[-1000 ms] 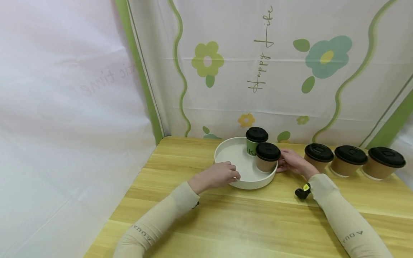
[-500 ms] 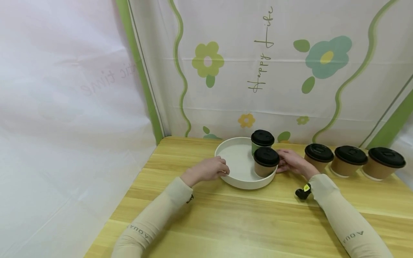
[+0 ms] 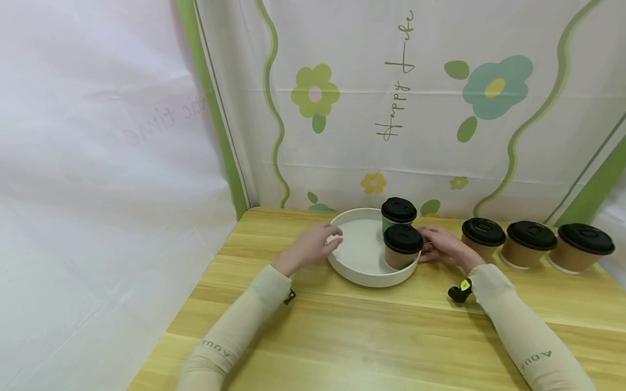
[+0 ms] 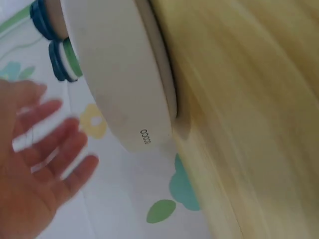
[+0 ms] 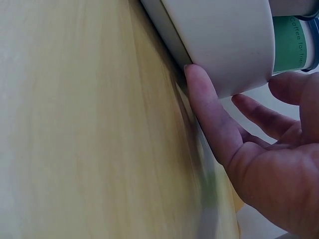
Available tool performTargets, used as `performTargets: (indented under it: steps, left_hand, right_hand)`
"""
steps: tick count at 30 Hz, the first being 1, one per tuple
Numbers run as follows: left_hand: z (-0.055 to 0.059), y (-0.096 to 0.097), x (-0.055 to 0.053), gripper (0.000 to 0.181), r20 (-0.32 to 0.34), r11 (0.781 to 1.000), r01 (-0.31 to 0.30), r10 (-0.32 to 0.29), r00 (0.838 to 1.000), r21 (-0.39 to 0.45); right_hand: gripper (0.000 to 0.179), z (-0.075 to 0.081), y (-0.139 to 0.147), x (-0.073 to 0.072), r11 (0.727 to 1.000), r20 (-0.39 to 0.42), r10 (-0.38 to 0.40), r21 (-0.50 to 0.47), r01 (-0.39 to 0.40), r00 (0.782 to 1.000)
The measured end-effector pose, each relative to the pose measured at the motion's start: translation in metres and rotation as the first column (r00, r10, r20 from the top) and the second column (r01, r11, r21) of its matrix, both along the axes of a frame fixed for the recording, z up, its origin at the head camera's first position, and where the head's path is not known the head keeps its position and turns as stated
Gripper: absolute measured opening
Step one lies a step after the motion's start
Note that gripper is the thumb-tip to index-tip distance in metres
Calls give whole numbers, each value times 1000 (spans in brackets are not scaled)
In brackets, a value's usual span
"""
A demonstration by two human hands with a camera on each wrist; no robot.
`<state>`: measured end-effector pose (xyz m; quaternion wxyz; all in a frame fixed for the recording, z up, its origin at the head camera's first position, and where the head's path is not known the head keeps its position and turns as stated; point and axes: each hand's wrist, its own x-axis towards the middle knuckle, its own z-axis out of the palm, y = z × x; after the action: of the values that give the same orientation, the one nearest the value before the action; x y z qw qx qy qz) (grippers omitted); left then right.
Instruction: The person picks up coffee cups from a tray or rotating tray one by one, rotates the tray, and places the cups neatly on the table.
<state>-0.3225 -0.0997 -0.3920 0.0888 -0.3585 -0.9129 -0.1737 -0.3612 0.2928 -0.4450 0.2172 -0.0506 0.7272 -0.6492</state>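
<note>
A round white tray (image 3: 359, 247) with small dark print (image 4: 145, 137) on its side carries a green paper cup (image 3: 389, 223) with a white upper band (image 5: 310, 45) and dark lettering (image 5: 296, 35), and a brown paper cup (image 3: 400, 257), both topped in black. Three more brown paper cups (image 3: 527, 252) wear black lids (image 3: 532, 234), two showing white bases (image 3: 564, 267). The yellow wooden desk (image 3: 371, 336) has streaked grain. Cream fabric sleeves (image 3: 523, 331) bear dark lettering; a white cloth backdrop (image 3: 352, 146) displays wavy green lines (image 3: 267, 62), green script (image 3: 404, 62) and lime, teal and orange flowers (image 3: 513, 81).

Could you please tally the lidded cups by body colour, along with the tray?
Brown cups: 4
Green cup: 1
White tray: 1
Total: 6
</note>
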Motion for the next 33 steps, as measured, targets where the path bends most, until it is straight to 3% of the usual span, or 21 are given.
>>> performTargets:
  steps: [2, 4, 7, 10, 14, 17, 21, 23, 25, 31, 33]
  left_hand:
    - [-1, -1, -6, 34, 43, 991, -97, 93, 995, 96]
    - [-1, -1, -13, 40, 119, 964, -188, 168, 979, 188]
    - [0, -3, -20, 46, 267, 905, -310, 234, 935, 291]
    - [0, -4, -25, 50, 388, 854, -406, 271, 881, 327]
    - [-6, -7, -31, 53, 509, 806, -476, 262, 820, 352]
    - [-13, -10, -37, 57, 599, 773, -507, 210, 773, 382]
    - [-20, -12, -43, 61, 715, 721, -553, 114, 690, 418]
    - [-21, -11, -44, 58, 748, 699, -576, 87, 657, 424]
    - [-21, -10, -44, 54, 764, 687, -588, 74, 641, 427]
    - [-25, -4, -46, 50, 765, 688, -600, 101, 636, 408]
    - [-29, -3, -48, 48, 786, 678, -616, 90, 612, 402]
  right_hand:
    - [36, 0, 0, 0, 1000, 1, 0, 2, 0, 1000]
    - [37, 0, 0, 0, 1000, 2, -2, 4, 2, 1000]
    - [38, 0, 0, -1, 1000, -1, -5, 4, 5, 1000]
    - [41, -1, 0, -1, 1000, -3, -8, 4, 8, 1000]
    - [45, -2, 0, -1, 1000, 4, -7, 4, 7, 1000]
    - [46, -2, 0, -1, 1000, 2, -5, 3, 5, 1000]
    - [43, -2, 1, 0, 1000, -3, -6, 5, 6, 1000]
    - [41, -2, 1, 0, 1000, -3, -6, 10, 6, 1000]
    - [39, -2, 2, 0, 1000, 0, -6, 12, 6, 1000]
    - [40, -2, 2, 0, 1000, -6, 0, 2, 0, 1000]
    - [40, -2, 2, 0, 1000, -4, 5, -2, -5, 1000]
